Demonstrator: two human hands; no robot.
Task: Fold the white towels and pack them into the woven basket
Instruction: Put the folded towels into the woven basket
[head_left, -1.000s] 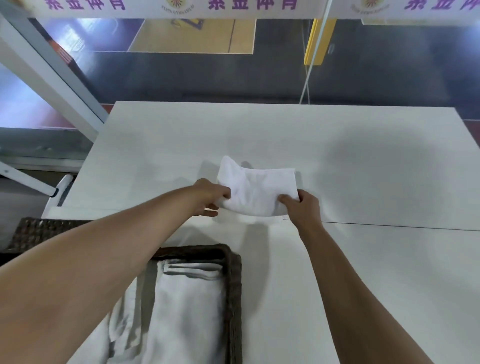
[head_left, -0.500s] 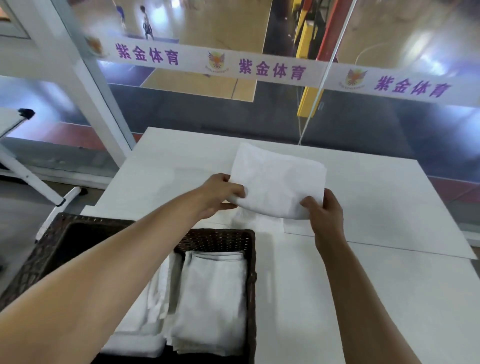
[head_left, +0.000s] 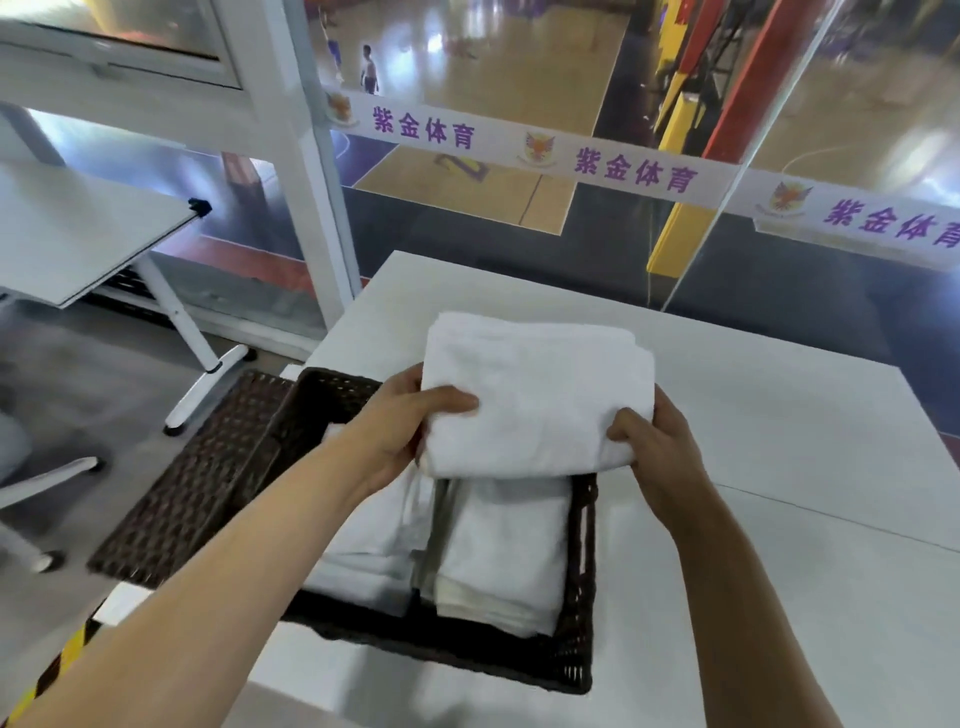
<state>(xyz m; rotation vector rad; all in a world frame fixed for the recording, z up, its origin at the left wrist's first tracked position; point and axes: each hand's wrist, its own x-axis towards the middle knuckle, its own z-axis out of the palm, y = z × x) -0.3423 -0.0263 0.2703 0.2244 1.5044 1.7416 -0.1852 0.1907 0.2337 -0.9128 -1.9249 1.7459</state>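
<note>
Dark brown woven basket (head_left: 582, 597) at the near table edge holds two stacks of folded white towels (head_left: 498, 551). Left hand (head_left: 400, 436) and right hand (head_left: 654, 452) pinch a folded white towel (head_left: 535, 395) above its far end. Lower flat, keep folds closed. White table (head_left: 779, 467) beyond looks clear; glass wall behind.

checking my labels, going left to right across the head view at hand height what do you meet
basket lid → left hand → folded towel held over the woven basket → right hand → bare white table

White table (head_left: 779, 441); glass wall (head_left: 519, 234)
</note>
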